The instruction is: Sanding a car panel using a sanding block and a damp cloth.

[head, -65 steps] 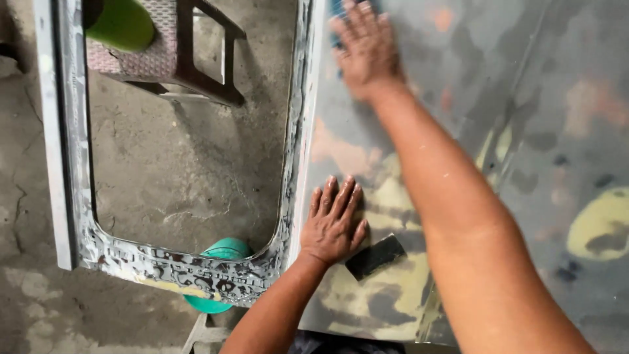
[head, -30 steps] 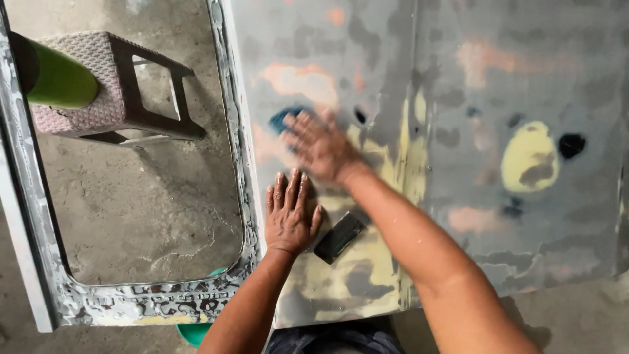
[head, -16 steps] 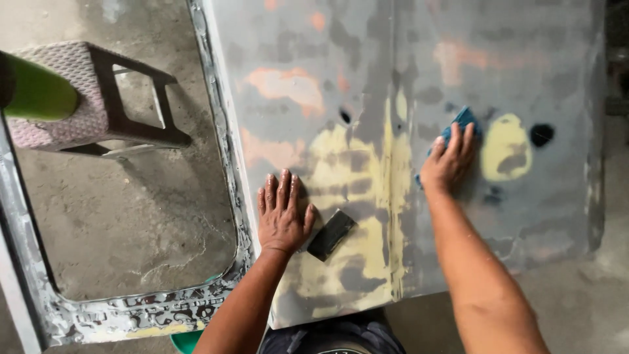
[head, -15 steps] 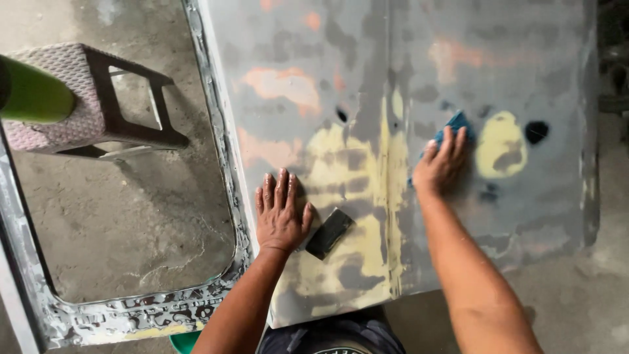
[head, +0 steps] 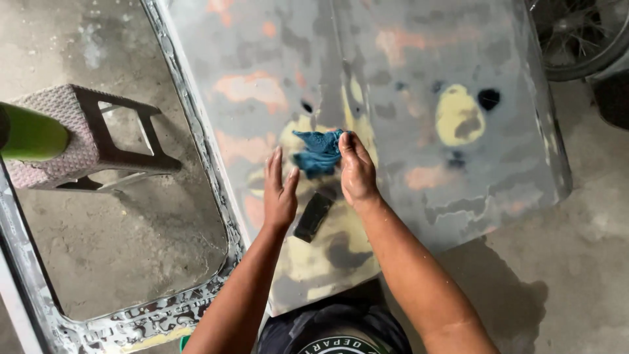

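Concrete floor [head: 590, 216] lies under a sanded grey car door panel [head: 406, 65]. Above its yellow filler patch, the right hand [head: 357, 172] pinches a crumpled blue cloth [head: 319, 151]. The left hand [head: 280, 193], fingers straight together, faces it just beside; the cloth's direction is unclear.

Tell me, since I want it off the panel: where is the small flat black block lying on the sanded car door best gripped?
Grip the small flat black block across its two long edges, coming from above. It lies flat on the sanded car door, just below the left hand, so only top and edges are free; its narrow width suits a pinch.
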